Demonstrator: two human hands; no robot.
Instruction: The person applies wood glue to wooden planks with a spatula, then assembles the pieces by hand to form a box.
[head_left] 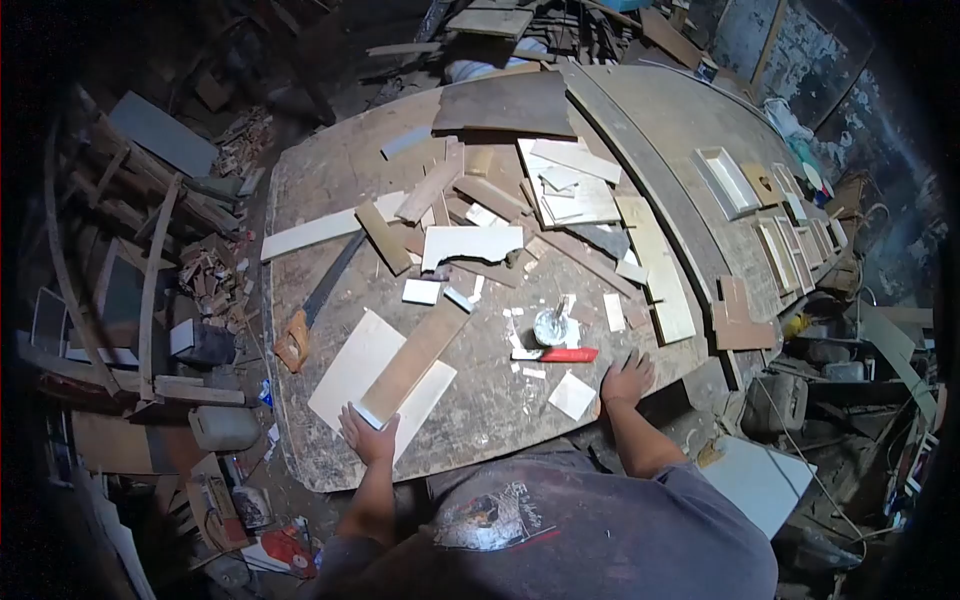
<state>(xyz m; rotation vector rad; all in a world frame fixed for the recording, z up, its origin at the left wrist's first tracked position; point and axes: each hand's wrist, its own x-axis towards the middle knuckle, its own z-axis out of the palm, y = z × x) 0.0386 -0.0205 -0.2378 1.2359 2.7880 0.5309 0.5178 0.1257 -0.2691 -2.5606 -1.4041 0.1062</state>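
Note:
My left hand [368, 434] rests at the near end of a long brown board [415, 360], its fingers spread against the board's pale end. Under that board lie pale flat panels [350, 372]. On the table near its front edge, my right hand [628, 382] lies with fingers apart, holding nothing. To its left are a red-handled tool [568, 355], a small pot [550, 327] with something upright in it, and a small pale square [572, 396]. A handsaw [293, 340] with a wooden handle lies to the left of the panels.
Wood offcuts and a white piece with a curved cutout [470, 243] cover the middle of the worktable [330, 440]. Small wooden frames [728, 182] and long boards [655, 200] lie on the right. Wood scraps and a jug [222, 428] surround the table.

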